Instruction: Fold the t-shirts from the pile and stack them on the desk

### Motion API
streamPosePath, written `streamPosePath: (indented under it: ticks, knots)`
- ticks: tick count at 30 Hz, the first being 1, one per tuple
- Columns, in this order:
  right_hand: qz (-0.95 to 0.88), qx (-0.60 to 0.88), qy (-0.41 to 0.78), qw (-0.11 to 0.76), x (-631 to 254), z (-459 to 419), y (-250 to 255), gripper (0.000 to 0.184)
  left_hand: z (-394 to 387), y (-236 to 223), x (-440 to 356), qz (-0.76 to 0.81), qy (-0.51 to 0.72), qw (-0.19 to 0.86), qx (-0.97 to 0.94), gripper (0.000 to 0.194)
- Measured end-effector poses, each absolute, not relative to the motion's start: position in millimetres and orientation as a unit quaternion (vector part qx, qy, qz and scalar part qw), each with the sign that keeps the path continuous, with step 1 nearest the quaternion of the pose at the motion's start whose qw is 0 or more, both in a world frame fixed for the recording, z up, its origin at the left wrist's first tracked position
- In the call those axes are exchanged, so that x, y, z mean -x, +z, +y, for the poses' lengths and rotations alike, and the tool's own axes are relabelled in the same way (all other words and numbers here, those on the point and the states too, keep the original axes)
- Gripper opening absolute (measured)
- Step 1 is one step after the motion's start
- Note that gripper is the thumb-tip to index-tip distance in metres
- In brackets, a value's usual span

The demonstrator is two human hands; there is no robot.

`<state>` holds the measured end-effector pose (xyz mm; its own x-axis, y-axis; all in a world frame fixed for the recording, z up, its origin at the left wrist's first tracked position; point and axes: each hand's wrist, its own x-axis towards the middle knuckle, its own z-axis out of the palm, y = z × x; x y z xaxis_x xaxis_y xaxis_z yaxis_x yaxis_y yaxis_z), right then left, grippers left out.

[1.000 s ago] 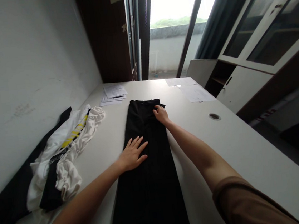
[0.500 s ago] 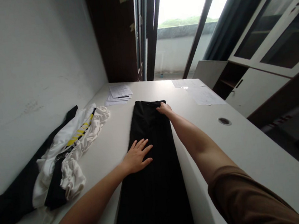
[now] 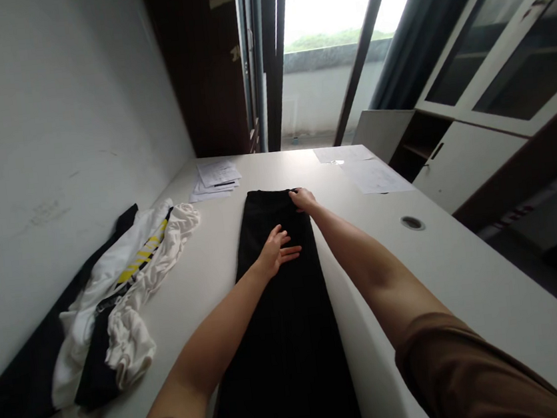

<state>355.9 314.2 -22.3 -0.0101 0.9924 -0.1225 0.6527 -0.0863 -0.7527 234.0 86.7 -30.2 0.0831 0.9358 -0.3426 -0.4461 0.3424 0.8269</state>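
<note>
1 laid-out black garment (image 3: 293, 341) | 1 left hand (image 3: 272, 255), fingers spread | 1 right hand (image 3: 302, 199), gripping garment corner

A black garment (image 3: 290, 355) lies lengthwise down the frame's centre on a white table (image 3: 383, 244); the right hand (image 3: 302, 199) grips its upper-right edge, the left hand (image 3: 274, 255) spreads over its middle. Piled clothes (image 3: 131, 336) lie lower left.

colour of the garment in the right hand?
Garment: plain black, shows best in the head view.
</note>
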Motion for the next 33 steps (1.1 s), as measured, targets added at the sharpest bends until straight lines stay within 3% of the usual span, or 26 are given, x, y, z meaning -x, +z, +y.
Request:
streamPosePath:
  ticks: [3,8,15,21,27,33]
  knots:
    - [-0.549,0.619,0.46,0.322,-353.4,315.5,-18.0,0.028,112.6,-38.2,-244.3,0.417,0.551,0.698,-0.189,0.067]
    - [-0.46,0.572,0.568,0.372,-346.6,312.0,-15.9,0.025,128.0,-44.8,-248.5,0.39,0.602,0.682,-0.138,0.052]
    - [-0.425,0.554,0.598,0.393,-341.6,306.4,-15.6,0.021,120.5,-50.1,-250.6,0.41,0.665,0.597,-0.183,0.043]
    - [-0.415,0.55,0.606,0.397,-331.4,307.2,-11.1,0.018,122.7,-50.0,-242.9,0.351,0.678,0.626,-0.158,0.054]
    - [-0.397,0.579,0.574,0.421,-332.1,313.2,-15.9,0.017,118.4,-44.2,-229.5,0.343,0.702,0.611,-0.128,0.046]
    - [-0.391,0.579,0.577,0.423,-328.7,312.2,-24.2,0.019,111.4,-33.8,-234.1,0.351,0.686,0.6,-0.215,0.044]
